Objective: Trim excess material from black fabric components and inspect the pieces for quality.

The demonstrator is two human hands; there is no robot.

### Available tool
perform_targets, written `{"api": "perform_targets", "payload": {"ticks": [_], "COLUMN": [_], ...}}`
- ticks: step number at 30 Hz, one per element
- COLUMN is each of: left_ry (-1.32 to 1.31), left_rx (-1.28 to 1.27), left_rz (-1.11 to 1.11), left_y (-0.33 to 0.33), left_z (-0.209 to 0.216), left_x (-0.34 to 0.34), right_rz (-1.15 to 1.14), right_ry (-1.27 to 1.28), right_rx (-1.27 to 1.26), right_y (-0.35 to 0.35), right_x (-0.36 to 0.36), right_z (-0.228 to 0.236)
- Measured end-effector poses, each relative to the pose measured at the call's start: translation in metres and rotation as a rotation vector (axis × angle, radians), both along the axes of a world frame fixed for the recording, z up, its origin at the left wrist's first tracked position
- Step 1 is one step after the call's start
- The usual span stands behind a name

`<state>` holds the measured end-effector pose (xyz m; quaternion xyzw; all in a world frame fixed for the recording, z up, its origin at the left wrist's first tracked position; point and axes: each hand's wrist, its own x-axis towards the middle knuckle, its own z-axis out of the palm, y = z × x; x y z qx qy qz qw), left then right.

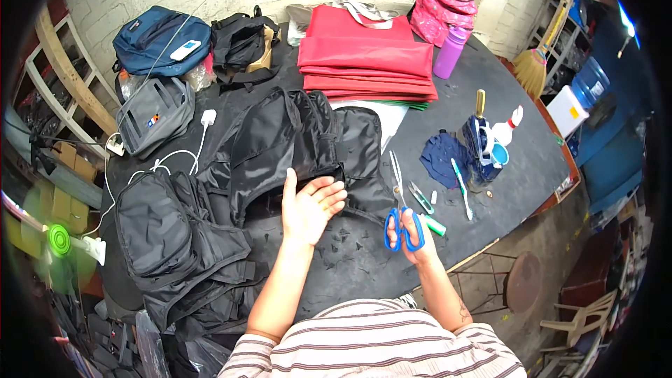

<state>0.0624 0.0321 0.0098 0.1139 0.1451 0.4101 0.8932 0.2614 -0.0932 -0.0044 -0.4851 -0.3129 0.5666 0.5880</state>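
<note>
Blue-handled scissors [401, 199] are held by the right grip [424, 255], fingers curled through the loops, over the tabletop [336, 266] near the black bag [280, 140]; left grip [308, 213] spread, palm up; trimming presumed, bag to be steadied next

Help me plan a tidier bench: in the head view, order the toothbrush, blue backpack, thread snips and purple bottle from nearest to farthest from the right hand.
1. Thread snips: just beyond the right hand.
2. Toothbrush: farther forward, to the right.
3. Purple bottle: toward the back, right of the folded red material.
4. Blue backpack: back left.
</note>
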Motion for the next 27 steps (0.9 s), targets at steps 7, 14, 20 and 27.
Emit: {"api": "perform_targets", "payload": {"ticks": [7, 14, 20, 27], "left_ry": [-0.311, 0.317, 0.406, 0.443], "left_rx": [-0.1, 0.05, 0.175, 0.178], "left_rz": [-0.036, 0.442, 0.369, 0.365], "left_y": [0.015, -0.003, -0.028, -0.03], "left_z": [0.04, 0.013, 0.005, 0.008], "left_x": [0.02, 0.042, 0.026, 0.012], "right_rz": [0.203, 0.273, 0.464, 0.537], "right_ry": [-0.113, -0.161, -0.2, -0.127], "right_rx": [0.109, 0.113, 0.076, 0.134], "right_y": [0.0, 0.003, 0.004, 0.007], "right_x": [-0.014, -0.014, -0.019, -0.024], "right_z": [0.027, 0.02, 0.01, 0.015]}}
